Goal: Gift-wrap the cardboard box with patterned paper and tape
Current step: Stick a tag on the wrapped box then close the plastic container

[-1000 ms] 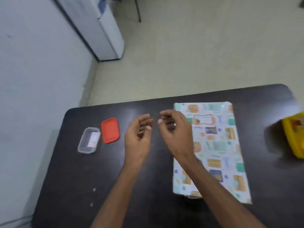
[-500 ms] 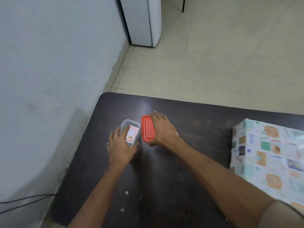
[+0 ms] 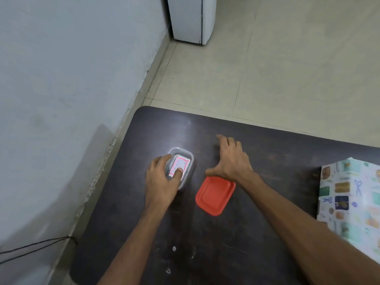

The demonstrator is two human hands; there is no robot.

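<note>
Head view: left hand grips the clear container, thumb on 1 red-bordered label inside; right hand hovers released above the red lid. Wrapped box sits at right. Recommendation: steady the container, lift 1 label cleanly.

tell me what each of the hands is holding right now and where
Left hand grips the clear container by its near end, thumb inside on the sticker. Right hand holds nothing.
</note>
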